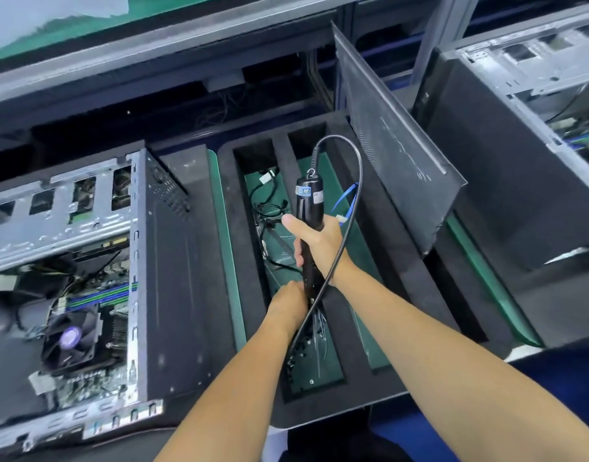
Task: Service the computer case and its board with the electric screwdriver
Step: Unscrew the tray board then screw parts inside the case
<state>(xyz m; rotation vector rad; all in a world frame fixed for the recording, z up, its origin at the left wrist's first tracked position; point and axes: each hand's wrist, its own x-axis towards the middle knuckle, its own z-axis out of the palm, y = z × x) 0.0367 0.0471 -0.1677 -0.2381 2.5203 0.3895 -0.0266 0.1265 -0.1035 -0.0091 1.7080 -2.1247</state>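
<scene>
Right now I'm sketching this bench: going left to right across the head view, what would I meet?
Open computer case → black foam tray, with the electric screwdriver held above it → leaning side panel → second computer case.

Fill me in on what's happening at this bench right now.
A person stands over a black foam tray, gripping an upright electric screwdriver with the right hand. The left hand is down at the tool's lower end, over a tray slot holding small dark screws; whether it pinches one is hidden. An opened computer case lies to the left, its board and fan exposed. The driver isn't at the case yet.
</scene>
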